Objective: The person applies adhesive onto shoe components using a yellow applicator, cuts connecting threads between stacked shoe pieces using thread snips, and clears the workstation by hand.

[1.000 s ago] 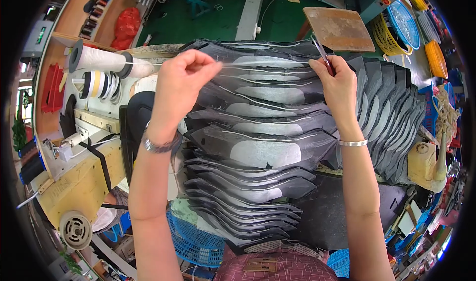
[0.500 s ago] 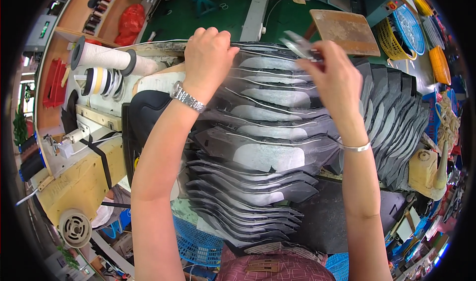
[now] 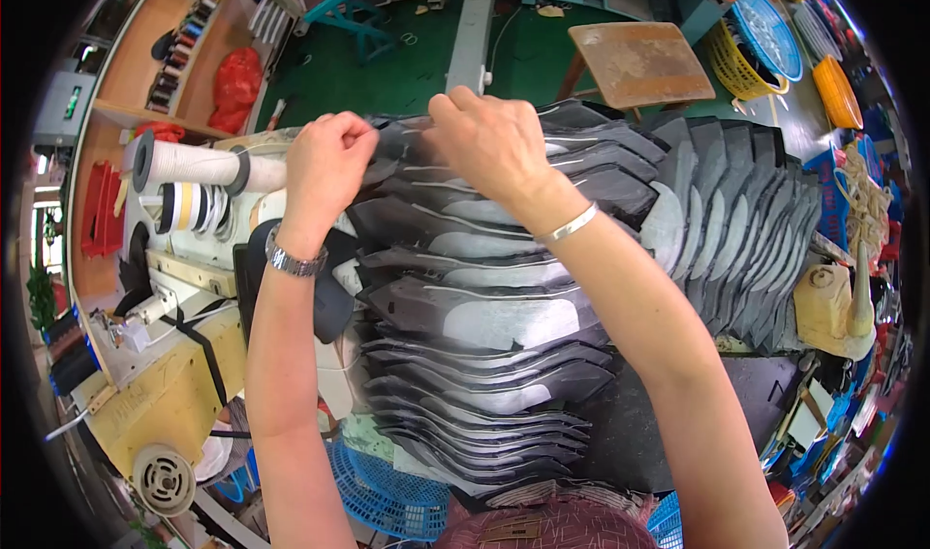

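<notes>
My left hand (image 3: 329, 167) is pinched at the upper left of an overlapping row of dark grey cut pieces (image 3: 504, 317) with pale patches and white strips along their edges. A thin white cord runs to it from the large white spool (image 3: 184, 167). My right hand (image 3: 489, 147) is over the row's top, to the right of the left one, fingers curled and blurred; what they grip is hidden. A second row of similar pieces (image 3: 727, 220) fans out at the right.
Narrow tape reels (image 3: 184, 210), a red tray (image 3: 102, 210) and a machine part (image 3: 136, 326) are at left. Beyond the workbench are a wooden stool (image 3: 639, 60) and a yellow basket (image 3: 736, 70). A blue perforated basket (image 3: 378, 486) sits below; a beige container (image 3: 819, 312) is at right.
My right hand has moved left toward the middle, and the scissors seen earlier in it are out of sight. My left hand has shifted down and left since half a second ago.
</notes>
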A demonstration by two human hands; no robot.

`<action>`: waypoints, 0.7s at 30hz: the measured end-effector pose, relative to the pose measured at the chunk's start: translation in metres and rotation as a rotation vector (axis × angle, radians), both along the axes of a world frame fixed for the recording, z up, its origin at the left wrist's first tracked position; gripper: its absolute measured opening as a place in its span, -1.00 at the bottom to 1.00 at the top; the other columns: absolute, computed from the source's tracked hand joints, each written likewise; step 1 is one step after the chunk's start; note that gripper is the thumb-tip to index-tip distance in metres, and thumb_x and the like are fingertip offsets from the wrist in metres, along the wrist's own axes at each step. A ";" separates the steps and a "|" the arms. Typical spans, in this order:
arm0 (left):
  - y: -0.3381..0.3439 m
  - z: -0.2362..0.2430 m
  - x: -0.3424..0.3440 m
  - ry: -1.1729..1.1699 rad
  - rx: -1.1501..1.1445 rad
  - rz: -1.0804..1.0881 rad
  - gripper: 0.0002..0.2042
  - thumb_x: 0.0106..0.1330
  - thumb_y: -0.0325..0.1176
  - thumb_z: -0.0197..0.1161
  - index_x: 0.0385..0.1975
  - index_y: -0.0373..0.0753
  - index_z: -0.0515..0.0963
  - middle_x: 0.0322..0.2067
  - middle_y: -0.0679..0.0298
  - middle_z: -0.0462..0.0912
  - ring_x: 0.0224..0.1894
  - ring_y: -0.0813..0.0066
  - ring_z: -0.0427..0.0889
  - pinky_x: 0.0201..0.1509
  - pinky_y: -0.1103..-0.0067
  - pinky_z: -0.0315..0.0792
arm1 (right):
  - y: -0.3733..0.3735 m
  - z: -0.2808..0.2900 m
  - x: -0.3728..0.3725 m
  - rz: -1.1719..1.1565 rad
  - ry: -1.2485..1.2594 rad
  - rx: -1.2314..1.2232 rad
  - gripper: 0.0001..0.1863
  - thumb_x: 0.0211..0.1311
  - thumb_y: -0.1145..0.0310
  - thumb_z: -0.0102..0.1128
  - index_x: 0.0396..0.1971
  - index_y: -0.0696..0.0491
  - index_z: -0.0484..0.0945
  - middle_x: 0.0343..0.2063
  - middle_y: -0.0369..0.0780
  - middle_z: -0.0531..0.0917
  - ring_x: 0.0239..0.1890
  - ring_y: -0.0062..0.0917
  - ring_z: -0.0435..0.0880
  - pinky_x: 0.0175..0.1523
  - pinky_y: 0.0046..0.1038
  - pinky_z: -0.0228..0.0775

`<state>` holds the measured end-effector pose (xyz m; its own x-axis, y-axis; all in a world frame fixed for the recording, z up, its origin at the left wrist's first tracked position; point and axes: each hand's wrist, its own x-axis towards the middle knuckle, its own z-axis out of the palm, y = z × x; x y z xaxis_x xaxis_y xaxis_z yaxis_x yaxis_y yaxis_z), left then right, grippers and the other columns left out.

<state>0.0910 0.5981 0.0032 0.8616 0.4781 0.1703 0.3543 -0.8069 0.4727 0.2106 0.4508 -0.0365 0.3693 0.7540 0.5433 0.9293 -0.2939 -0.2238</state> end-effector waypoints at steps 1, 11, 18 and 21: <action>0.001 -0.001 -0.002 0.005 0.031 0.025 -0.85 0.11 -0.36 0.20 -0.49 -0.34 0.53 -0.62 0.27 0.50 -0.56 0.53 0.47 -0.47 0.59 0.32 | -0.008 0.005 -0.001 -0.021 0.083 0.067 -0.69 -0.12 0.20 0.33 -0.48 0.03 0.39 -0.58 -0.26 0.49 -0.55 -0.40 0.59 -0.52 -0.43 0.38; -0.067 0.076 -0.044 0.223 0.952 0.216 -0.46 0.15 -0.16 0.23 0.12 -0.23 0.30 0.23 0.06 0.16 0.27 -0.01 0.10 0.27 0.20 0.08 | -0.242 0.019 0.093 -0.626 0.358 0.161 -0.87 0.08 0.34 0.09 -0.38 0.04 0.51 -0.44 -0.13 0.58 -0.36 -0.16 0.57 -0.31 -0.25 0.39; -0.191 0.030 0.130 -0.085 0.011 -0.592 -0.20 0.05 0.00 0.30 0.22 -0.31 0.14 0.27 -0.08 0.06 0.33 -0.02 0.00 0.36 0.33 -0.04 | -0.383 0.010 0.251 -1.431 0.511 -0.147 -0.29 0.07 -0.23 -0.04 -0.05 0.13 0.45 -0.10 0.05 0.54 -0.02 -0.08 0.51 0.04 -0.22 0.34; -0.197 -0.013 0.203 0.206 -0.248 -0.552 -0.12 0.10 0.16 0.19 0.28 -0.29 0.01 0.25 -0.12 0.07 0.34 0.12 0.01 0.35 0.38 -0.02 | -0.400 -0.006 0.252 -1.335 1.002 0.038 -0.09 -0.01 -0.32 -0.01 0.02 0.30 0.37 -0.06 0.05 0.52 -0.01 -0.17 0.52 -0.08 -0.22 0.44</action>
<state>0.2936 0.4011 -0.0100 0.9956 -0.0419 -0.0835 0.0209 -0.7717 0.6356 0.4622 0.0510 -0.0421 0.8887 -0.3630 -0.2800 -0.4584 -0.6899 -0.5603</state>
